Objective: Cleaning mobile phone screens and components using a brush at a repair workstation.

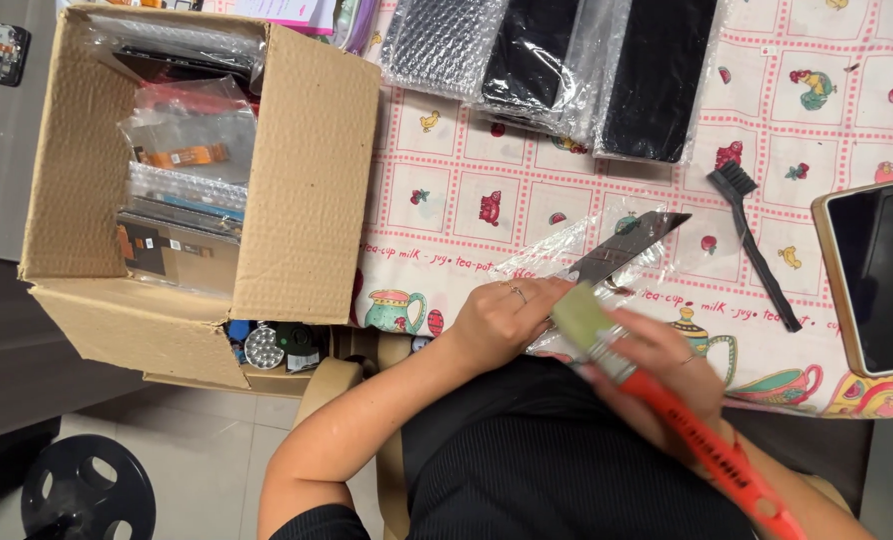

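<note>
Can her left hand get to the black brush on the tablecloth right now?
Probably not at once: the left hand is pressing down the plastic-wrapped dark panel, and the right hand with its orange-handled paintbrush lies between it and the black brush.

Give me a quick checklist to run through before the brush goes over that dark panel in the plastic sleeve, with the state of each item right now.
1. Left hand steadies the dark panel in its clear plastic sleeve: ok, it rests on the near end.
2. Right hand grips the paintbrush by its orange handle: ok.
3. Bristles clean: cannot tell, they are blurred.
4. Panel out of the sleeve: cannot tell; film lies about it.
5. Black cleaning brush off the panel: ok, it lies apart to the side.
6. Phone away from the work: ok, near the tablecloth edge.
</note>
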